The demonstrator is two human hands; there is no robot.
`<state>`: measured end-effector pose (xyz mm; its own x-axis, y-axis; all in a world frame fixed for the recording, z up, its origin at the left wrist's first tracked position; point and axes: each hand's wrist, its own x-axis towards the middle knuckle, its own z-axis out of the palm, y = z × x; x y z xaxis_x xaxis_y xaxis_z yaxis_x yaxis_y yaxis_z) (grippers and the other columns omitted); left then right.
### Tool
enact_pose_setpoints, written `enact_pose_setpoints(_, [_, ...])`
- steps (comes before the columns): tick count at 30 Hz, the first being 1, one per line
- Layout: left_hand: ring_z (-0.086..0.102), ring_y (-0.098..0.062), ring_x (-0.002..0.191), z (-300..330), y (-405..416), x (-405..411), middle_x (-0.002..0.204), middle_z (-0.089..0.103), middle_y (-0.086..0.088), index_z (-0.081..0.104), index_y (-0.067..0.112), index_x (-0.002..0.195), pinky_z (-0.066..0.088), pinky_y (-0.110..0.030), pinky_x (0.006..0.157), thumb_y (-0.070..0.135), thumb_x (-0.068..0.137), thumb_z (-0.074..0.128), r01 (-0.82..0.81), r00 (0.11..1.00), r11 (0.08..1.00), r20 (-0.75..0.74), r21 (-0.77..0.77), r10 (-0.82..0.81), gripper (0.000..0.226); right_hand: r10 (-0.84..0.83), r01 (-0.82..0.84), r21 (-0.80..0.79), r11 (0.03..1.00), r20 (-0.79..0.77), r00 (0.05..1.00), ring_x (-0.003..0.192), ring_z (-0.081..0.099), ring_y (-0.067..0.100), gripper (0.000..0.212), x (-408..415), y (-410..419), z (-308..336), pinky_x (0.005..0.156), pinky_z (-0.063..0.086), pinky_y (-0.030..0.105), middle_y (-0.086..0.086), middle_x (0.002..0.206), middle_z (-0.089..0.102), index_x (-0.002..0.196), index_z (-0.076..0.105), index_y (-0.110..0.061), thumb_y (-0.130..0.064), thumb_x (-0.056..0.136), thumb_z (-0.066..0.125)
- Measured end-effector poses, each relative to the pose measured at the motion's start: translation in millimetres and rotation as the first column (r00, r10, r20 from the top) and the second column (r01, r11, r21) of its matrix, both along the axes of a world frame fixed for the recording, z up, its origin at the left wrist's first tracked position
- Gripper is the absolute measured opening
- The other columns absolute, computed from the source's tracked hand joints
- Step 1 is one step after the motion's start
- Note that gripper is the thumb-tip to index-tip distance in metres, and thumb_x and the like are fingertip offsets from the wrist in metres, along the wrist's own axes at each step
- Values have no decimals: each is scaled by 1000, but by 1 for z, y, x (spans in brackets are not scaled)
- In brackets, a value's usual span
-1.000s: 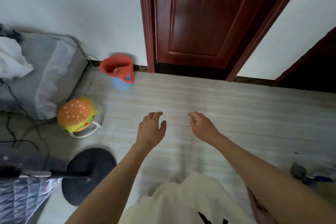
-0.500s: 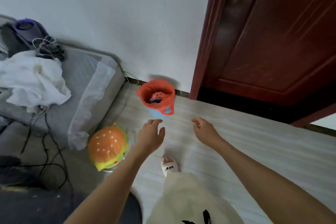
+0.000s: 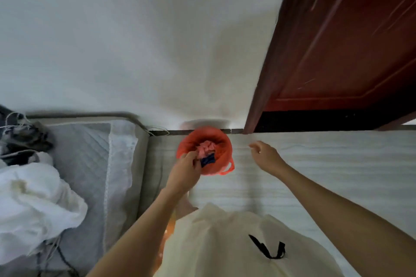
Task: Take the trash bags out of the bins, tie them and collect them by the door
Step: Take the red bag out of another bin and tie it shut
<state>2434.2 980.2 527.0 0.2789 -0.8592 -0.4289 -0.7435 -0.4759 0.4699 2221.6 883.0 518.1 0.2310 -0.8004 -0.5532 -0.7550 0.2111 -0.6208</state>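
Head view: an orange trash bag is seen lining a small bin on the pale floor, against the white wall, just left of the dark red door. Pink and dark blue scraps lie inside it. The bag's near rim is pinched by the left hand, fingers curled. The right hand is held just right of the bag, apart from it, fingers loosely bent, nothing gripped. A grey mattress with a white blanket is noted at left
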Motion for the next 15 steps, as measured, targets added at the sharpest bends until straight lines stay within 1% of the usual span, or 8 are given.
enact_pose_setpoints(3, [61, -28, 97, -27, -55, 44, 105, 66, -6, 57, 19, 108, 47, -32, 77, 19, 88, 44, 220, 975, 974, 10, 56, -221, 23, -182, 182, 19, 983, -20, 983, 124, 49, 25, 37, 27, -14, -14, 101, 39, 32, 9, 135, 53, 129, 49, -11, -16, 95, 37])
enact_pose_setpoints(6, [59, -26, 103, -54, -113, 85, 115, 64, -5, 56, 17, 117, 44, -31, 85, 19, 91, 39, 371, 929, 926, -33, 70, -370, 31, -383, 385, 37, 922, -48, 923, 123, 49, 26, 37, 61, -23, -36, 95, 38, 28, 10, 135, 53, 129, 49, -10, -13, 94, 37])
enact_pose_setpoints(7, [59, -26, 105, -62, -127, 98, 118, 63, -6, 55, 16, 119, 44, -32, 89, 19, 92, 40, 402, 916, 913, -32, 74, -401, 31, -439, 442, 55, 895, -62, 897, 122, 50, 26, 37, 74, -22, -47, 92, 37, 26, 10, 134, 54, 129, 49, -11, -13, 94, 37])
enact_pose_setpoints(8, [59, -26, 105, -63, -135, 105, 119, 62, -6, 56, 16, 118, 46, -35, 92, 20, 92, 42, 393, 919, 918, -31, 42, -392, 30, -446, 450, 58, 891, -61, 893, 122, 50, 26, 37, 80, -22, -47, 91, 37, 25, 10, 133, 54, 128, 50, -11, -13, 94, 37])
enact_pose_setpoints(9, [59, -25, 103, -76, -147, 117, 117, 63, -5, 57, 16, 116, 47, -37, 92, 20, 93, 43, 415, 909, 908, -58, 61, -412, 27, -486, 492, 86, 867, -78, 870, 121, 51, 26, 36, 92, -19, -61, 90, 37, 24, 10, 133, 55, 128, 51, -11, -13, 94, 38])
enact_pose_setpoints(10, [60, -25, 101, -85, -156, 124, 114, 63, -4, 58, 17, 112, 47, -37, 90, 20, 93, 44, 434, 900, 899, -75, 56, -430, 24, -517, 524, 104, 846, -86, 852, 119, 52, 27, 36, 100, -18, -69, 89, 37, 24, 10, 132, 56, 127, 52, -11, -13, 93, 38])
enact_pose_setpoints(13, [60, -24, 98, -133, -168, 142, 104, 65, -5, 58, 19, 97, 44, -30, 82, 22, 93, 41, 512, 859, 848, -76, 135, -507, 18, -570, 580, 165, 798, -106, 815, 111, 55, 27, 35, 124, -8, -107, 85, 42, 28, 11, 127, 58, 126, 52, -13, -15, 94, 37])
enact_pose_setpoints(15, [60, -25, 102, -169, -168, 146, 110, 65, -9, 59, 13, 104, 44, -33, 87, 21, 92, 39, 525, 851, 835, -87, 164, -518, 24, -587, 599, 189, 778, -121, 800, 113, 54, 27, 36, 133, -4, -141, 88, 42, 29, 11, 128, 57, 128, 50, -13, -16, 95, 36])
